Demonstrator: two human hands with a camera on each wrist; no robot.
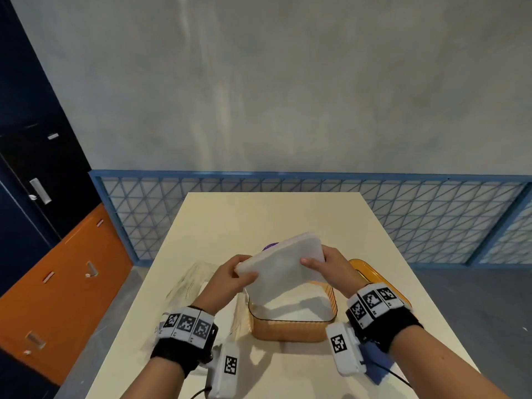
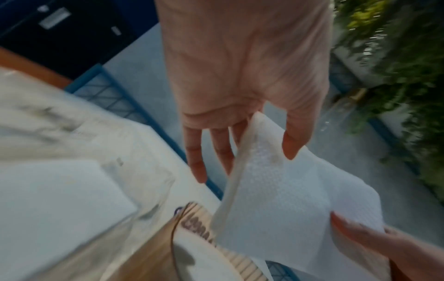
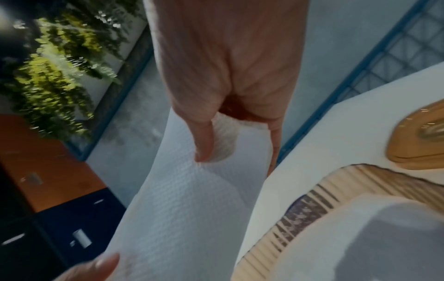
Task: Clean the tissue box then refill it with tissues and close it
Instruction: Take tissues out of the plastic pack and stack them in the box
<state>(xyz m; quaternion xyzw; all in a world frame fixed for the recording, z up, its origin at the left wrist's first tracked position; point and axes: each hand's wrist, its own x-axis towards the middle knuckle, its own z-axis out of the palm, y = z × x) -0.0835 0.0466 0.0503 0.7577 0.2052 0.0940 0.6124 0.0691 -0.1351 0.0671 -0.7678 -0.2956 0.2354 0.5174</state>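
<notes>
A thick stack of white tissues [image 1: 283, 263] hangs tilted above the open orange ribbed tissue box [image 1: 288, 331], its lower edge dipping toward the box mouth. My left hand [image 1: 239, 272] pinches the stack's left corner, thumb on top and fingers beneath. On the right edge my right hand [image 1: 316, 259] grips the same way. In the left wrist view the left hand [image 2: 247, 161] clamps the stack [image 2: 276, 199] above the box [image 2: 153, 252]. The right wrist view shows the right hand [image 3: 238, 159] on the stack [image 3: 180, 209], the box [image 3: 300, 218] below looking white inside.
The orange lid [image 1: 362, 267] lies on the cream table [image 1: 259, 214] right of the box. A clear plastic wrapper [image 1: 190, 283] with white tissues inside sits to the left. A purple object [image 1: 270, 246] peeks out behind the stack. A blue cloth [image 1: 377, 361] lies under my right wrist.
</notes>
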